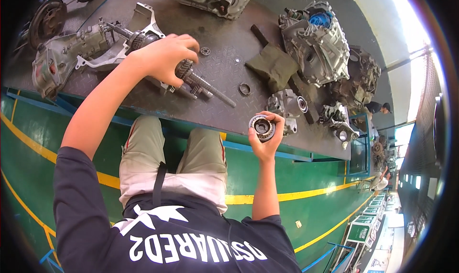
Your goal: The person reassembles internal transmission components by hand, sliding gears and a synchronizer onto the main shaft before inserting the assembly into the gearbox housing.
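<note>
Left hand fingers curled around gear shaft lying on bench. Right hand fingers grasping gear ring above bench edge. Gearbox housing open, parts inside.

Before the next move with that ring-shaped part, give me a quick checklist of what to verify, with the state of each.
1. Right hand has the round gear hub secure: ok, fingers wrap its rim, held off the bench.
2. Left hand steadies the gear shaft: ok, it grips the geared end, and the shaft lies on the metal bench.
3. Thin end of the shaft is bare: ok, nothing sits on it.
4. Hub bore clean inside: cannot tell, too small.
5. Loose bearing ring is out of the way: ok, it lies beside the shaft tip, apart from it.
6. Green cloth clear of the shaft: ok.
</note>
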A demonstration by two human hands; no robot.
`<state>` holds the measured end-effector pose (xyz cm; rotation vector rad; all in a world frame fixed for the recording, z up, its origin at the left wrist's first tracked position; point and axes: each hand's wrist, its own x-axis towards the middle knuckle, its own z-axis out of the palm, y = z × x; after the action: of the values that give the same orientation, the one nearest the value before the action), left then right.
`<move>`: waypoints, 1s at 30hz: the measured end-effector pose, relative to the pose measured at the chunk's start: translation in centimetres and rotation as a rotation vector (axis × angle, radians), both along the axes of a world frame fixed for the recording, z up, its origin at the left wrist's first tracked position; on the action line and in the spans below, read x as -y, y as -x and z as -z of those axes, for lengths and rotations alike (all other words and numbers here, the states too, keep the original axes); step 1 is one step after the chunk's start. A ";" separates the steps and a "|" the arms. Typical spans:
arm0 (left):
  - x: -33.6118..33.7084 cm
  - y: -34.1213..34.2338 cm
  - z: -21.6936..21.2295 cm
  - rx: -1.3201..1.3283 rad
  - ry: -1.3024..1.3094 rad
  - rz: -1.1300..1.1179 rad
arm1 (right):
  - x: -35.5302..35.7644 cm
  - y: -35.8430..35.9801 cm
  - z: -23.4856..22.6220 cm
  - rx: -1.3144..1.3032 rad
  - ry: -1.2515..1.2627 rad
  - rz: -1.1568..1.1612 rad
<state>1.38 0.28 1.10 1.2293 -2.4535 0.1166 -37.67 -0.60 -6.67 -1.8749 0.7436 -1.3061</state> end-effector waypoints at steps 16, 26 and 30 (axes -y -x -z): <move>-14.7 18.2 11.2 -2.322 -1.176 -0.087 | -8.6 -7.5 3.4 -0.183 0.399 0.016; -15.9 18.3 11.9 -2.499 -1.062 -0.069 | -9.8 -8.1 5.5 0.067 0.066 0.032; -16.3 18.3 12.7 -2.449 -1.027 -0.100 | -9.6 -7.5 5.7 0.309 -0.184 0.119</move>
<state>-16.95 16.59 -11.59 0.5606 -0.0769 -1.5902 -30.16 8.97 -12.40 -1.4607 0.7895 -1.5047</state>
